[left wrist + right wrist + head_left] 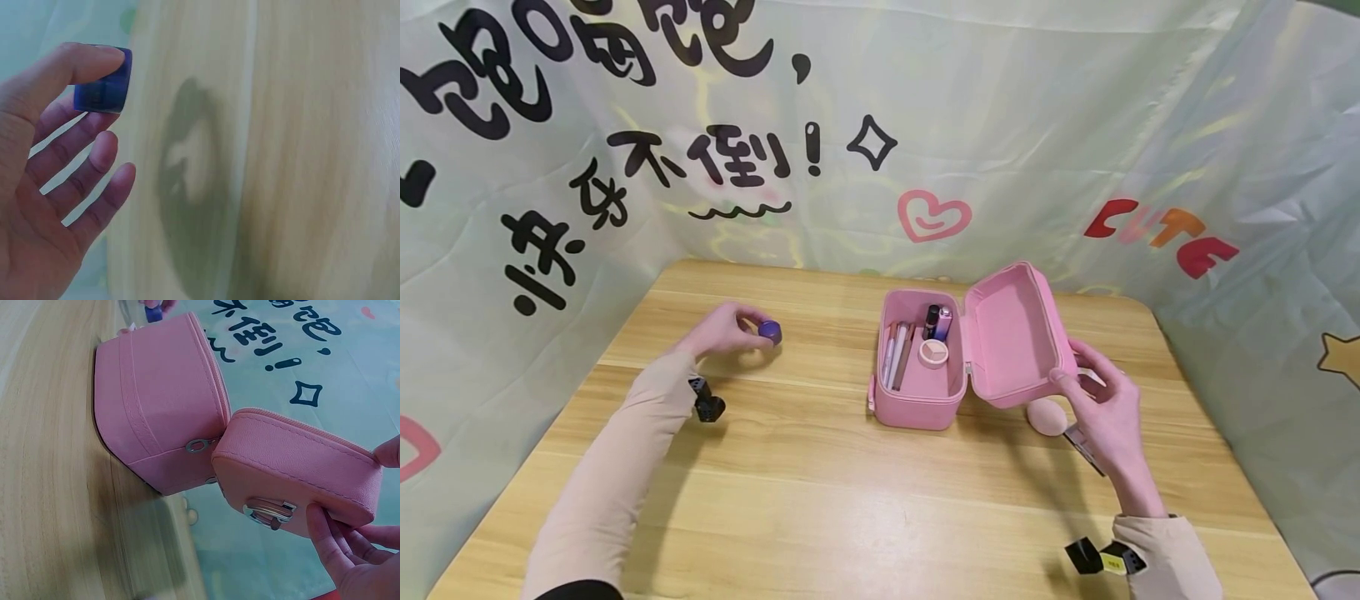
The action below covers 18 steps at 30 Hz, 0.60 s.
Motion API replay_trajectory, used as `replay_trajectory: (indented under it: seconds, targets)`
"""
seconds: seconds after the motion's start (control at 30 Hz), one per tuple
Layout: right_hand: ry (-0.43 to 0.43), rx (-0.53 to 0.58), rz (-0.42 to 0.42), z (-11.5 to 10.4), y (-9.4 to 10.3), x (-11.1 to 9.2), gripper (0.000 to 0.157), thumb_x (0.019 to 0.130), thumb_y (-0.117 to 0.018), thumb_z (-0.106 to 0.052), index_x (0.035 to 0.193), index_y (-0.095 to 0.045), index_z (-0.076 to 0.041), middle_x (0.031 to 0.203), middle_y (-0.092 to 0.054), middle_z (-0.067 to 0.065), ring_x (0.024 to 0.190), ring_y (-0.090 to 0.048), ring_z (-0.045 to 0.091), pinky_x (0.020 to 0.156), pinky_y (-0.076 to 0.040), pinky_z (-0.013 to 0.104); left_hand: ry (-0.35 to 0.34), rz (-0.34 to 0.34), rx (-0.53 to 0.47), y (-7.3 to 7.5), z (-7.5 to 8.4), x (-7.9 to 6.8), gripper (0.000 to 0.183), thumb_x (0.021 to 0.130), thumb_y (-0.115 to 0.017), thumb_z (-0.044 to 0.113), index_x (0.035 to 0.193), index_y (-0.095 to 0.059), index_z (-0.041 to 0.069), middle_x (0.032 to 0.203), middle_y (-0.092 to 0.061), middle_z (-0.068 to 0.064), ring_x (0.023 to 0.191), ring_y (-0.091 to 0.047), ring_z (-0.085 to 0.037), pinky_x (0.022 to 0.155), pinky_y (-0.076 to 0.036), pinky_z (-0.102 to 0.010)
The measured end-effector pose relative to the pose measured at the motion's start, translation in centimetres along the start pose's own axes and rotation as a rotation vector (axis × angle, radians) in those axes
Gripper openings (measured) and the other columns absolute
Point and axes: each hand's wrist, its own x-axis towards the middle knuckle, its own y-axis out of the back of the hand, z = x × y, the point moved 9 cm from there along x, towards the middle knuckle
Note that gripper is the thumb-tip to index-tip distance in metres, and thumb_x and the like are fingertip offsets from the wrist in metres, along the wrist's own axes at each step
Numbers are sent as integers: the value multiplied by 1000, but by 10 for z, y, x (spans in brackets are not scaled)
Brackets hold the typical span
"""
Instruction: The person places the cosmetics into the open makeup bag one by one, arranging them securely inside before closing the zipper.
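- We find the small purple jar (770,332) in the left grip (722,332), pinched between thumb and fingers, while the other fingers are loosely spread. It seems to be lifted above the desk (850,500), well apart from the case, on its left.
- The pink case (917,410) stands open on the desk, and its lid (1011,333) is swung out to the right.
- The right grip (1105,417) is narrow on the lid: it holds the outer corner between thumb and fingers.
- We judge the step in hand is double: the lid is held open, and the jar is handled at the other side.
- For the next move, we think a steady lid and a firm pinch are called for, because the jar is small. If it goes toward the case, the open top must stay free.
- Inside the case we see slim sticks (897,358), a dark tube (931,321), a purple tube (943,323) and a round compact (933,353).
- Near the right grip lie a pale puff (1047,417) and a flat thing (1078,442), partly hidden.
- Behind the desk hangs a printed cloth (1037,125).
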Motion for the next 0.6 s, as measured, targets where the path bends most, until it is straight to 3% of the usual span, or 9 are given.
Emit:
replay_trajectory:
  seconds: [0.3,0.6]
  targets:
    - [4,-33,-3,-1,-1,2,42,91,-66,1,132,-60,4,101,-66,-8,81,-69,-1,73,-55,11,-89,72,-38,2,35,7,43,79,-84,18,118,-72,3,97,-71,-13,84,-60,-20,73,-49,-27]
    - [15,-19,-8,-1,0,1,42,90,-67,3,132,-60,5,101,-66,-7,82,-70,1,74,-56,11,-176,142,-64,2,70,10,41,80,-83,23,116,-74,7,86,-69,-7,83,-60,-18,68,-49,-26]
